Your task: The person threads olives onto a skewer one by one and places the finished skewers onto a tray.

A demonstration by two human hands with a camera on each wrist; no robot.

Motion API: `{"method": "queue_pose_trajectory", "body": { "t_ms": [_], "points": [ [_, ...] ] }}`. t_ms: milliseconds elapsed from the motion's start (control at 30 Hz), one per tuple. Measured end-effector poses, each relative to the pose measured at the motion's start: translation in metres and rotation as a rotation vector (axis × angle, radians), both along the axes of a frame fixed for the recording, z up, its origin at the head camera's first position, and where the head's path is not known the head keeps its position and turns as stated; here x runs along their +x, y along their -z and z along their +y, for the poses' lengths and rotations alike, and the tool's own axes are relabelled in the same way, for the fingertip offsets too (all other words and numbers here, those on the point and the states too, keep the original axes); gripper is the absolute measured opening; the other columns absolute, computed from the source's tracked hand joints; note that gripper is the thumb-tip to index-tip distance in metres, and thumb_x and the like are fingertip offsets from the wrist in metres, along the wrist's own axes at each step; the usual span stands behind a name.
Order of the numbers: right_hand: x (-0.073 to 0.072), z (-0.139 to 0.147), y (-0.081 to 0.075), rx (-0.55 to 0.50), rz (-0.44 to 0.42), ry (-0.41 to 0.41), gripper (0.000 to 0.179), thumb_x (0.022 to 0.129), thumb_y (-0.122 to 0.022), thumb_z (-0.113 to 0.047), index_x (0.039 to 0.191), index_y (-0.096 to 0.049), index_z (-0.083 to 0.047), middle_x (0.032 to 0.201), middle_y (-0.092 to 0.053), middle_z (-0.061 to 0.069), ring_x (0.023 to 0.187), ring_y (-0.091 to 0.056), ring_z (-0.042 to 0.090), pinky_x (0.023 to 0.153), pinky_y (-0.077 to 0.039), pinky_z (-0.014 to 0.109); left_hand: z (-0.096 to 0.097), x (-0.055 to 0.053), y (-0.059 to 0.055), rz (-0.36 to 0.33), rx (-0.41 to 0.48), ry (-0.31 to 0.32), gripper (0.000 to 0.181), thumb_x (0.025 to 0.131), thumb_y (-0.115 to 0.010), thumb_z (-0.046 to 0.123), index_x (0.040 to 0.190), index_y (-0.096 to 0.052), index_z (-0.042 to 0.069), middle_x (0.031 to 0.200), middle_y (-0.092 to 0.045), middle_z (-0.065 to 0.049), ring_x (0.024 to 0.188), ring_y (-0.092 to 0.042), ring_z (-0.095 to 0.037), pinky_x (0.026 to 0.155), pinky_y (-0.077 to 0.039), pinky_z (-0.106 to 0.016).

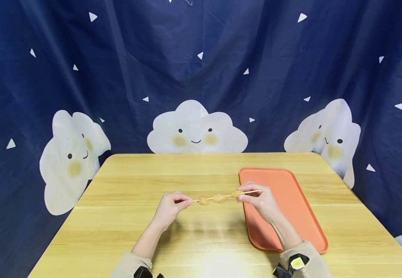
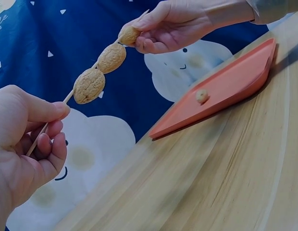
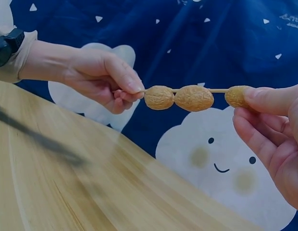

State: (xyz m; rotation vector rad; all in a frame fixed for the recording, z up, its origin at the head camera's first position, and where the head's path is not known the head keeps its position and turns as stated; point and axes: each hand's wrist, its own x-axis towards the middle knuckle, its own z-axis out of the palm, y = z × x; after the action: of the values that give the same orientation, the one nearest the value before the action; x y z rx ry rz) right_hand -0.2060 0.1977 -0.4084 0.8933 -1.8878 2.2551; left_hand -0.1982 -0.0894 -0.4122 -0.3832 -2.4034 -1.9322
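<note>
A thin wooden skewer [image 1: 227,196] runs roughly level above the table, through three wrinkled golden-brown balls. Two of them, the left ball [image 3: 159,97] and the middle ball [image 3: 193,98], sit almost against each other. My left hand [image 1: 168,207] pinches the skewer's left end between thumb and forefinger, close to the left ball. With thumb and fingers my right hand [image 1: 260,200] pinches the third ball [image 3: 237,96], which sits a short gap apart from the others. In the head view the skewer's tip sticks out past this ball, over my right hand.
An orange tray [image 1: 287,197] lies on the right of the wooden table [image 1: 134,175], partly under my right forearm. In the left wrist view a small light-brown ball [image 2: 202,96] rests on it. A dark blue curtain [image 1: 201,85] hangs behind the table.
</note>
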Motion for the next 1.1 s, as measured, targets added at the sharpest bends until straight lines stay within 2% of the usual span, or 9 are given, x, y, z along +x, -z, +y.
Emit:
{"method": "queue_pose_trajectory", "body": {
  "t_ms": [67,100,200,300,333,467,800,967,1100],
  "points": [
    [0.0,0.0,0.0,0.0,-0.002,0.0,0.026,0.079,-0.061,0.014,0.1,-0.069,0.001,0.097,-0.061,0.004,0.078,-0.064,0.014,0.07,-0.054,0.03,0.0,0.001,0.0,0.0,-0.003,-0.001,0.008,0.081,-0.068,0.0,0.085,-0.071,-0.006,0.083,-0.065,-0.008,0.078,-0.057,-0.016,0.07,-0.046,-0.025],
    [-0.006,0.003,0.011,0.005,0.012,0.0,0.026,0.079,-0.061,0.014,0.101,-0.068,0.002,0.098,-0.061,0.005,0.078,-0.064,0.015,0.07,-0.054,0.031,0.0,0.001,0.0,0.001,-0.003,0.0,0.008,0.081,-0.068,0.0,0.085,-0.071,-0.006,0.083,-0.065,-0.008,0.078,-0.057,-0.016,0.07,-0.046,-0.025],
    [-0.009,0.006,0.015,0.003,0.021,0.002,0.023,0.079,-0.063,0.011,0.102,-0.065,0.009,0.098,-0.061,0.007,0.078,-0.064,0.016,0.07,-0.054,0.032,0.002,0.001,0.0,0.004,-0.003,0.001,0.007,0.08,-0.068,0.0,0.084,-0.071,-0.005,0.083,-0.064,-0.008,0.078,-0.057,-0.016,0.07,-0.046,-0.025],
    [-0.01,0.006,0.017,0.0,0.029,0.0,0.023,0.08,-0.063,0.011,0.102,-0.062,0.014,0.097,-0.061,0.007,0.078,-0.064,0.016,0.069,-0.054,0.031,0.004,0.001,0.0,0.004,0.004,0.003,0.007,0.08,-0.068,0.0,0.084,-0.071,-0.005,0.082,-0.064,-0.008,0.077,-0.056,-0.016,0.069,-0.046,-0.025],
    [-0.003,0.003,0.007,-0.007,0.015,-0.001,0.022,0.079,-0.063,0.012,0.101,-0.062,0.014,0.096,-0.062,0.005,0.078,-0.064,0.014,0.07,-0.054,0.03,0.004,0.001,0.001,0.003,0.004,0.002,0.006,0.08,-0.068,0.0,0.084,-0.071,-0.005,0.082,-0.064,-0.008,0.077,-0.056,-0.016,0.069,-0.046,-0.025],
    [0.001,0.002,0.002,-0.014,-0.006,0.004,0.024,0.079,-0.059,0.017,0.101,-0.065,0.01,0.097,-0.062,0.004,0.077,-0.064,0.013,0.069,-0.053,0.029,0.005,0.0,0.002,-0.006,0.005,0.004,0.006,0.08,-0.068,-0.001,0.083,-0.071,-0.005,0.082,-0.064,-0.008,0.077,-0.056,-0.016,0.069,-0.045,-0.025],
    [-0.002,0.006,0.004,-0.018,-0.027,0.015,0.024,0.08,-0.06,0.014,0.101,-0.066,0.006,0.096,-0.062,0.004,0.076,-0.064,0.014,0.069,-0.054,0.03,0.011,-0.003,0.0,-0.021,0.011,-0.017,0.007,0.08,-0.068,0.001,0.083,-0.071,-0.005,0.084,-0.067,-0.009,0.078,-0.058,-0.015,0.07,-0.048,-0.026],
    [-0.003,0.011,0.001,-0.039,-0.019,0.001,0.025,0.081,-0.058,0.015,0.102,-0.067,0.004,0.098,-0.062,0.005,0.079,-0.064,0.014,0.071,-0.054,0.034,0.016,-0.006,0.0,-0.011,0.009,0.015,0.014,0.08,-0.07,0.006,0.089,-0.072,-0.004,0.088,-0.067,-0.01,0.081,-0.058,-0.014,0.07,-0.047,-0.026],
    [-0.005,0.016,-0.001,-0.041,-0.018,0.021,0.03,0.08,-0.057,0.017,0.1,-0.069,-0.001,0.099,-0.062,0.003,0.079,-0.064,0.014,0.071,-0.054,0.033,0.021,-0.008,-0.001,0.007,-0.023,0.039,0.015,0.08,-0.071,0.009,0.09,-0.072,-0.002,0.087,-0.066,-0.008,0.081,-0.057,-0.015,0.07,-0.048,-0.027]
  ]
}}
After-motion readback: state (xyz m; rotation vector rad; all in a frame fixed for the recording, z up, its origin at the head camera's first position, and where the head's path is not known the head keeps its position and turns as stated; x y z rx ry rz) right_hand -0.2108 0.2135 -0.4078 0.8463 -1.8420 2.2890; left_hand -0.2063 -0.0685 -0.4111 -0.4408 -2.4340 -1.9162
